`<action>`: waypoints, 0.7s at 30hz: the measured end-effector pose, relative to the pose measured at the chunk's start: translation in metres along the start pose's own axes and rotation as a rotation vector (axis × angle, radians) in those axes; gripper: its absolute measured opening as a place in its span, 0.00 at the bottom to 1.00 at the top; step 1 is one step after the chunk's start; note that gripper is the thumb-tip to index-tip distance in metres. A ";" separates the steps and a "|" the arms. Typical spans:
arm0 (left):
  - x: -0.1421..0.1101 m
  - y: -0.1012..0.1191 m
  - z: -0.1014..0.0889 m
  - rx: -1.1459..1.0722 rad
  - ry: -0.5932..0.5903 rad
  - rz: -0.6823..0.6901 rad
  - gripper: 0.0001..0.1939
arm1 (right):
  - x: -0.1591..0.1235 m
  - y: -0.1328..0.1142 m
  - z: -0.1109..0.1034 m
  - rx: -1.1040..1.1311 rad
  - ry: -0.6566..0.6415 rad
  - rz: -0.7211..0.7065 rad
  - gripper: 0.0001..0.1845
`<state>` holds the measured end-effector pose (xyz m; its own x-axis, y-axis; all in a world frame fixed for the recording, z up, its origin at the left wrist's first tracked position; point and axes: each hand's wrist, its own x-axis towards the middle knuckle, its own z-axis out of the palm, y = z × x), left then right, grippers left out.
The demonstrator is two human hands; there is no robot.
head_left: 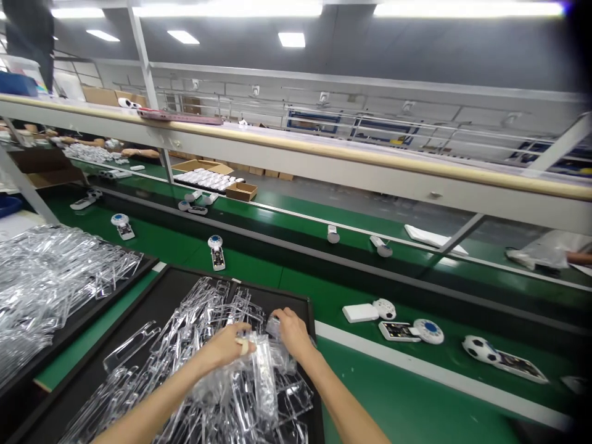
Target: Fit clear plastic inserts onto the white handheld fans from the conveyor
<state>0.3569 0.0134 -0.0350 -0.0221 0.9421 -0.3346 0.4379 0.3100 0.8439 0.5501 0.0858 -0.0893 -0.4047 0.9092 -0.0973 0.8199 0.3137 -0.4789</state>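
Observation:
My left hand (229,345) is closed at the edge of a crinkled clear plastic bag (264,382), with a pale band around one finger. Just to its right, my right hand (292,332) has its fingers curled down on clear plastic film at the same bundle; the fingertips are partly hidden. Both hands are over a black tray (180,280) heaped with clear plastic frames (203,327). One long clear frame (132,345) lies apart at the tray's left side.
Left stands another tray piled with clear plastic parts (55,265). White devices with round football-patterned ends (481,349) and open circuit housings lie along the green conveyor (259,271). A shelf rail (296,145) crosses above. A co-worker's hand (578,258) shows at far right.

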 end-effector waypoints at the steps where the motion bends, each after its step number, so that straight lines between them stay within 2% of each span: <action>1: 0.006 -0.001 0.008 0.054 0.001 0.006 0.24 | 0.000 0.002 -0.001 0.009 0.005 0.003 0.21; 6: 0.020 0.002 0.027 0.271 0.009 -0.001 0.08 | -0.003 0.008 0.002 0.094 0.013 0.024 0.14; 9: 0.021 0.001 0.031 0.304 0.021 0.010 0.07 | -0.001 0.004 0.001 0.161 0.063 0.038 0.11; 12: 0.019 0.000 0.032 0.272 0.004 0.029 0.05 | 0.000 -0.005 -0.011 0.240 0.114 0.017 0.11; 15: 0.010 0.004 0.029 0.197 -0.043 0.063 0.06 | -0.006 -0.017 -0.033 0.330 0.143 -0.027 0.09; 18: -0.008 0.015 0.017 0.092 -0.091 0.119 0.09 | -0.020 -0.032 -0.054 0.409 0.159 -0.089 0.10; 21: -0.030 0.029 0.000 0.018 -0.071 0.237 0.09 | -0.035 -0.048 -0.063 0.439 0.179 -0.189 0.10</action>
<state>0.3705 -0.0058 -0.0003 0.1458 0.9767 -0.1575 0.4393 0.0787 0.8949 0.5505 0.0567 -0.0082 -0.4221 0.8925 0.1590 0.4764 0.3676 -0.7987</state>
